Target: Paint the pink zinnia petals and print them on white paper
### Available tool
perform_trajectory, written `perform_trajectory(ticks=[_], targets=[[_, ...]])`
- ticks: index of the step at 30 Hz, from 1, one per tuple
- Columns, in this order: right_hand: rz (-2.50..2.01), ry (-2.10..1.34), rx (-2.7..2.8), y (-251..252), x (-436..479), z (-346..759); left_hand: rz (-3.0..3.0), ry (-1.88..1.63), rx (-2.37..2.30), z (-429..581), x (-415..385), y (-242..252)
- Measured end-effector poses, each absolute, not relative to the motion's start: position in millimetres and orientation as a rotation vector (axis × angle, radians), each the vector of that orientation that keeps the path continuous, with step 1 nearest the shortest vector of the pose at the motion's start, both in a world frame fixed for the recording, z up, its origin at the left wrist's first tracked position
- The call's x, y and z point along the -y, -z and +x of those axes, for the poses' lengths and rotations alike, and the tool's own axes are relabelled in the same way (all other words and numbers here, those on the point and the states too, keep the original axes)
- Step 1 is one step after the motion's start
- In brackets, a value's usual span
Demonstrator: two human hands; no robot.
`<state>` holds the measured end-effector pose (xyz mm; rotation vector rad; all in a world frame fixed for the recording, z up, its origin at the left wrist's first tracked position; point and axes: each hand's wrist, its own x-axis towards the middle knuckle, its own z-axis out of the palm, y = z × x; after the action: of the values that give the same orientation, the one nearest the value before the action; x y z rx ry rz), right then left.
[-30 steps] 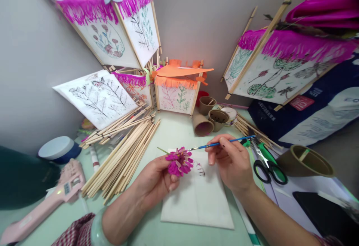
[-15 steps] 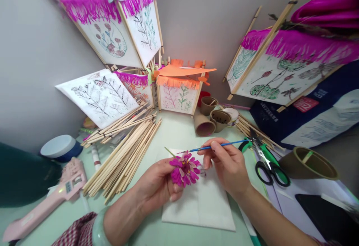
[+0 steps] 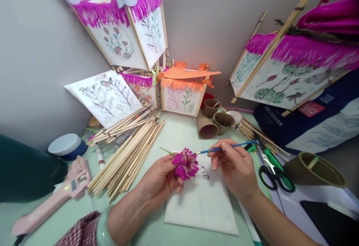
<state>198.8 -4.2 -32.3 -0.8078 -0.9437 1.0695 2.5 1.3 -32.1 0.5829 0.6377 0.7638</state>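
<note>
A magenta flower point(image 3: 185, 164) with a green stem is held in my left hand point(image 3: 161, 176), the fingers closed behind and beside its petals. My right hand point(image 3: 235, 165) pinches a thin blue paintbrush point(image 3: 214, 149), its tip pointing left at the flower's upper right petals. Whether the tip touches the petals is hard to tell. Below both hands lies a white sheet point(image 3: 202, 212), with small dark purple marks showing just right of the flower.
Bundled wooden sticks point(image 3: 129, 160) and a pink glue gun point(image 3: 56, 201) lie at left. Decorated paper lanterns point(image 3: 183, 98) stand behind. Brown pots point(image 3: 207, 126), black-handled scissors point(image 3: 276, 178) and a larger brown pot point(image 3: 314, 171) are at right.
The camera view has shifted slightly. The brush tip has moved right, from above the flower to its right edge. The flower has turned a little, and more purple marks show on the sheet.
</note>
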Motion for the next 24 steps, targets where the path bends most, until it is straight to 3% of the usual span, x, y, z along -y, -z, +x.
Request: perform_trajectory(ticks=[12,24], targets=[[-0.898,-0.973,0.946,39.6,1.2,201.4,0.535,-0.757,-0.639,3.7,-0.1,32.9],[-0.870,-1.091,1.015,37.9,6.2,196.1,0.528,-0.708,-0.564,5.6,1.8,28.4]])
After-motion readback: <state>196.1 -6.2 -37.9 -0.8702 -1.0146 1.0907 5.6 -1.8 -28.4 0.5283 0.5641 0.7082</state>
